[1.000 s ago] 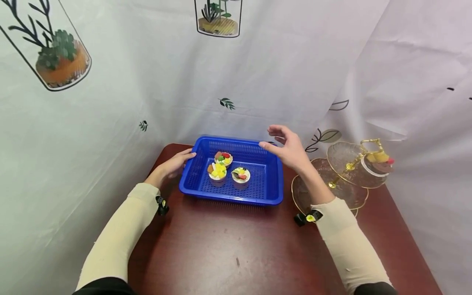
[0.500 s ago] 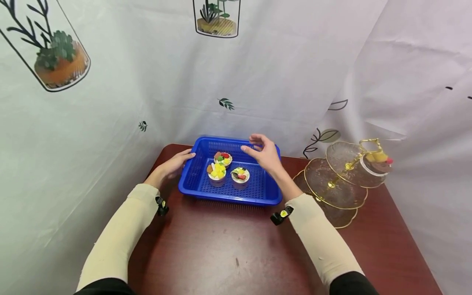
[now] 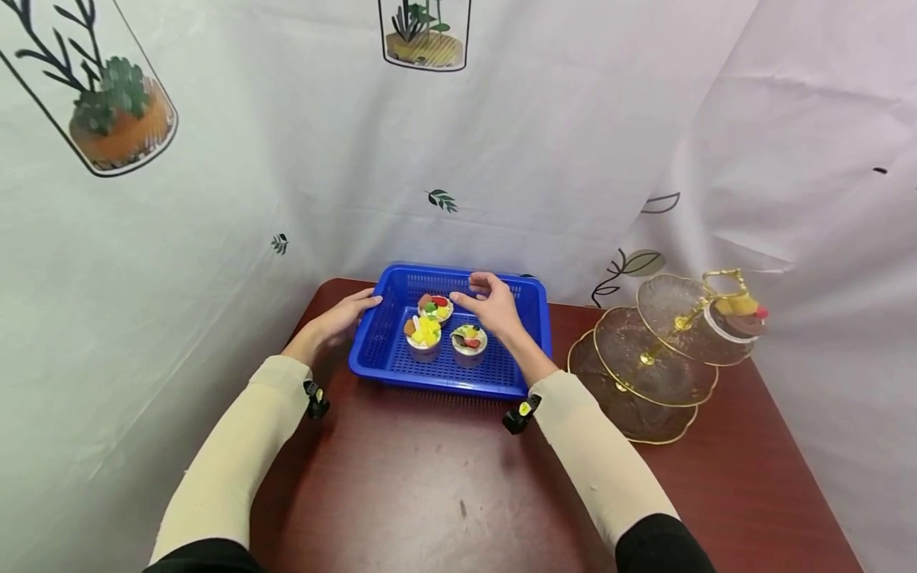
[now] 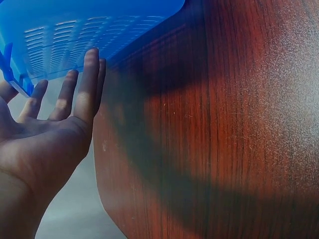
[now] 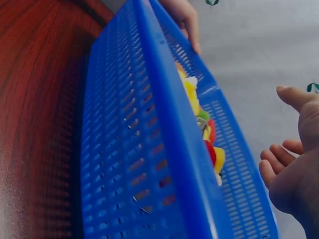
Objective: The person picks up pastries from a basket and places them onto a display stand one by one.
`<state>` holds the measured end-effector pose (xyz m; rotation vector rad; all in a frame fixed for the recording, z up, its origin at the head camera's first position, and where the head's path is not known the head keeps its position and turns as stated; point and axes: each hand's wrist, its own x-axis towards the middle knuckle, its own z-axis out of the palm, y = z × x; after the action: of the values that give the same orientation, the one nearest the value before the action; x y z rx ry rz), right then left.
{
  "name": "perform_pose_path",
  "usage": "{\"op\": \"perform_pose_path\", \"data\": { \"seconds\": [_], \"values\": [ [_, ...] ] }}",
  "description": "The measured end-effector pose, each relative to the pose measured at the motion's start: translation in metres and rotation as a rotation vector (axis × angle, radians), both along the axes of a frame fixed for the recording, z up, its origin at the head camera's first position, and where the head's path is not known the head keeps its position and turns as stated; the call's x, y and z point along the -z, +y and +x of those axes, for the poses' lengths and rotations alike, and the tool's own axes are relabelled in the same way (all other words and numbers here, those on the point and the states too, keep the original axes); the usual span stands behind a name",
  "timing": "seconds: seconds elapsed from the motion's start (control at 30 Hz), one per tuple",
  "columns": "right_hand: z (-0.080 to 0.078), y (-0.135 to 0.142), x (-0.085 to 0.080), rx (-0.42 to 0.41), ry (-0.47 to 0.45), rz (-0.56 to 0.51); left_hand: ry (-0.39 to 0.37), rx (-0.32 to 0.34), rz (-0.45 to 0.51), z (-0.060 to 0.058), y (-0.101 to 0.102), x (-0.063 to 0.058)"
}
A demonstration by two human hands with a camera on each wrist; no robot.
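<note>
A blue plastic basket [image 3: 444, 386] with slotted walls sits at the back of the table. Inside it three small cups topped like fruit desserts are grouped: one with yellow pieces [image 3: 424, 331], one with red and green pieces [image 3: 435, 307], one with a dark and red topping [image 3: 469, 341]. My left hand [image 3: 344, 316] holds the basket's left rim, with its fingers [image 4: 88, 84] against the outer wall in the left wrist view. Over the basket's right half hovers my right hand [image 3: 496, 306], holding nothing, thumb and fingers apart, just beyond the nearest cup.
To the right stands a three-tier glass stand [image 3: 655, 358] with gold edges and a gold handle. Another dessert cup [image 3: 736, 318] is on its top tier. A printed white cloth [image 3: 344, 175] hangs behind the brown table [image 3: 401, 477].
My right hand has moved left from the basket's right rim to above the cups. My left hand stays on the left rim, and the basket and cups keep their places.
</note>
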<state>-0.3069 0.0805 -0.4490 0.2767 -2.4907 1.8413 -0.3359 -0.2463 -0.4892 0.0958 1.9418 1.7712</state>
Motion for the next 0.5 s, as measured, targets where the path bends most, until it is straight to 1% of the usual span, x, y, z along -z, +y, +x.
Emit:
{"op": "perform_pose_path", "data": {
  "seconds": [0.2, 0.3, 0.5],
  "values": [
    [-0.004, -0.011, 0.005, 0.007, -0.059, 0.050, 0.006, 0.013, 0.005, 0.000, -0.001, -0.002],
    [-0.006, -0.015, 0.008, -0.004, -0.088, 0.092, -0.002, 0.000, 0.010, 0.000, 0.000, -0.002],
    [-0.013, -0.021, 0.014, -0.033, -0.091, 0.172, -0.007, -0.009, 0.024, 0.002, 0.000, -0.001]
  ]
}}
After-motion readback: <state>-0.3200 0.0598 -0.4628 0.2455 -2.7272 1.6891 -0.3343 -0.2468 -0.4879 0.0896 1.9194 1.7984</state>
